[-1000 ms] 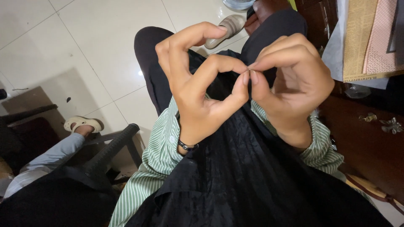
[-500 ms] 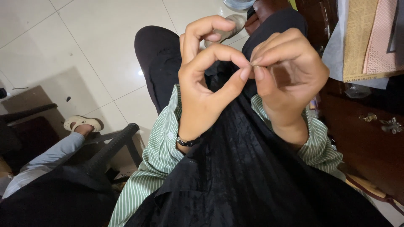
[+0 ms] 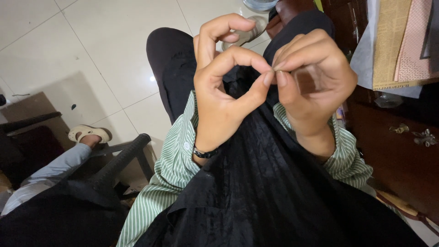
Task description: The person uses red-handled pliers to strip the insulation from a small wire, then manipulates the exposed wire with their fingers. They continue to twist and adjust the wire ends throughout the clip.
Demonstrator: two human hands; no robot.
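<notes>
My left hand is raised over my lap, thumb and forefinger curled into a ring with their tips pinched together. My right hand faces it, and its thumb and forefinger pinch at the same spot. Something small and thin sits between the touching fingertips; it is too small to tell what it is. A crinkled black cloth lies over my lap beneath both hands. I wear green-and-white striped sleeves and a black wristband on the left wrist.
On the left, another person's leg in light trousers ends in a pale sandal, next to a black chair. Dark wooden furniture with stacked paper and cloth stands on the right. The white tiled floor lies beyond.
Both hands have risen a little together, fingertips still touching. The ring of my left thumb and forefinger has tightened slightly.
</notes>
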